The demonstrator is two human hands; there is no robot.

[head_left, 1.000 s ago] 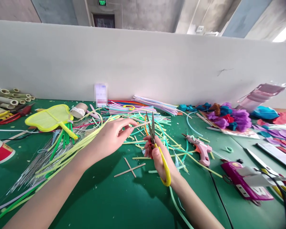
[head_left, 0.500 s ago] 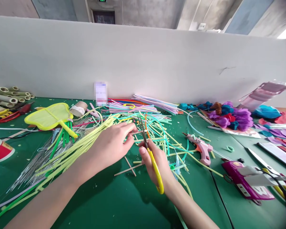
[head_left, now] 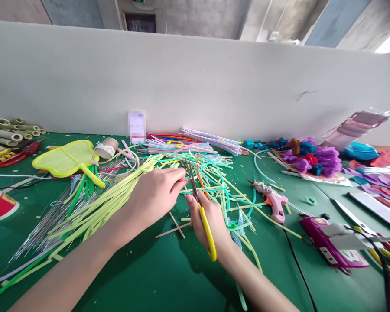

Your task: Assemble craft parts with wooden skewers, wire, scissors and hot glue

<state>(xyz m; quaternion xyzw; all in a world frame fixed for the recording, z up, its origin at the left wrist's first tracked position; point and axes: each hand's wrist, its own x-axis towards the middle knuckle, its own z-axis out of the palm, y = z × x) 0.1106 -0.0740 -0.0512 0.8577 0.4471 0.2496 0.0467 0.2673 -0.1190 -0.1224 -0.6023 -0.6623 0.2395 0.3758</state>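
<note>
My right hand is closed round a pair of scissors with yellow handles; the blades point up and away, close together. Just left of the blades, my left hand pinches a thin, pale stick, mostly hidden by its fingers. The stick's short visible tip lies by the blades. Beneath and between the hands, thin wooden sticks lie crossed on the green table. Behind both hands spreads a tangle of green, yellow and orange pipe cleaners. A bundle of pale yellow-green pipe cleaners runs under my left forearm.
A pink glue gun and a magenta power strip stand at right, beside purple flowers. At left are a yellow leaf-shaped fan, metal wires, a red-and-white cup and bamboo pieces. A pale partition stands behind.
My right hand and the scissors have shifted slightly left, closer to my left hand. Less of the thin stick shows between the left fingers and the blades.
</note>
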